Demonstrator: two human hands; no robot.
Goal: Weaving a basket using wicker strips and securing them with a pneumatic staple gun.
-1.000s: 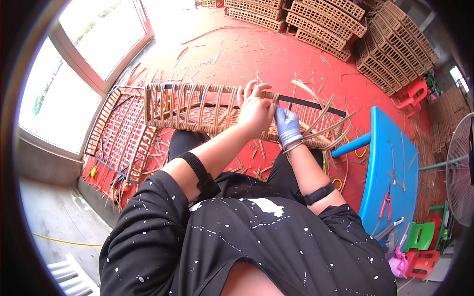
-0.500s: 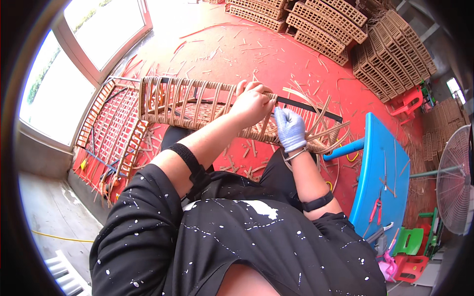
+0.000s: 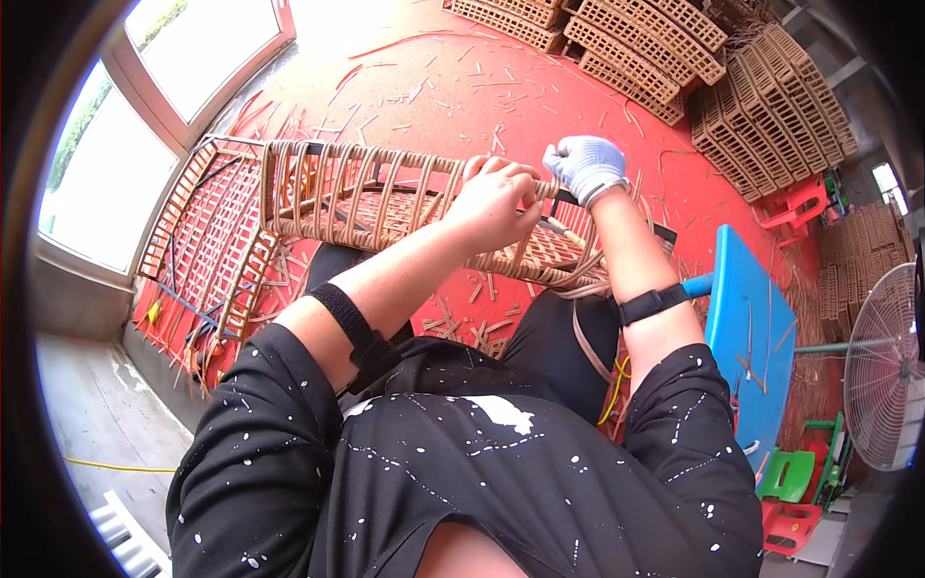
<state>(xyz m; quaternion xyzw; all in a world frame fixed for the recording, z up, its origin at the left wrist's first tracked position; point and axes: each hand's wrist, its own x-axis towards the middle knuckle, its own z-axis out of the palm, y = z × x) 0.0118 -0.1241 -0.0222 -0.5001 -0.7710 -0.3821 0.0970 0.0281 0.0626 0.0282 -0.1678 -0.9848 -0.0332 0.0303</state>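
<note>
A half-woven rattan basket (image 3: 313, 193) lies across my knees, its tan strands wound round a dark metal frame. My bare left hand (image 3: 493, 204) grips its upper rim, fingers curled over the edge. My right hand (image 3: 586, 166), in a pale knitted glove, is closed in a fist just above and beyond the rim, right of the left one. What that fist holds cannot be made out. Loose rattan strands (image 3: 588, 258) hang from the basket's right end, partly behind my right forearm. A bare stretch of the dark metal bar (image 3: 663, 234) shows past that forearm.
Another woven frame (image 3: 207, 236) leans at the left by the glass door. Rattan offcuts (image 3: 414, 91) litter the red floor. Stacks of finished baskets (image 3: 771, 106) stand at the far right. A blue table (image 3: 756, 328) and a standing fan (image 3: 882, 366) are on the right.
My right hand has moved up and away from the basket's side to beyond its rim, closing into a fist. My left hand stays on the rim.
</note>
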